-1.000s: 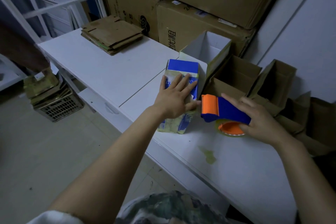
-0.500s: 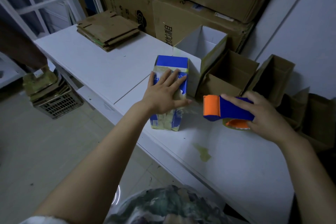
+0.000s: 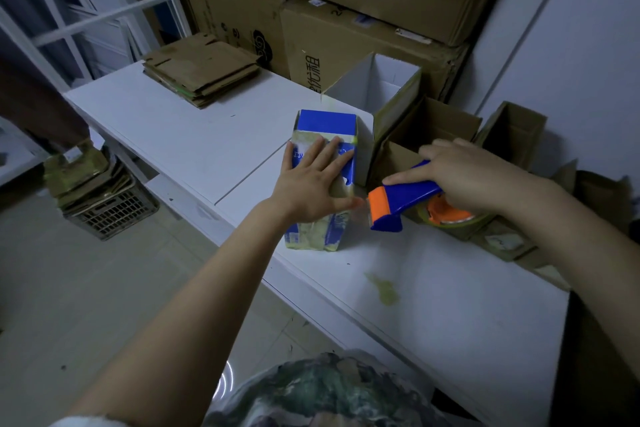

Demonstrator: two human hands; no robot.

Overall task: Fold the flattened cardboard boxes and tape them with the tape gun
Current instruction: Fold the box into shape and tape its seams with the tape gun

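My left hand lies flat, fingers spread, on the blue box, whose long axis runs away from me on the white table. My right hand grips the tape gun, its orange nose just beside the box's right edge; open table lies nearer me.

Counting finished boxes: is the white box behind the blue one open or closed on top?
Open: the white cardboard box shows its bare inside walls, no flaps across.

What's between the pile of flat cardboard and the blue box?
Nothing. In the head view, only bare white table lies between the flat cardboard pile and the blue box under the left hand.
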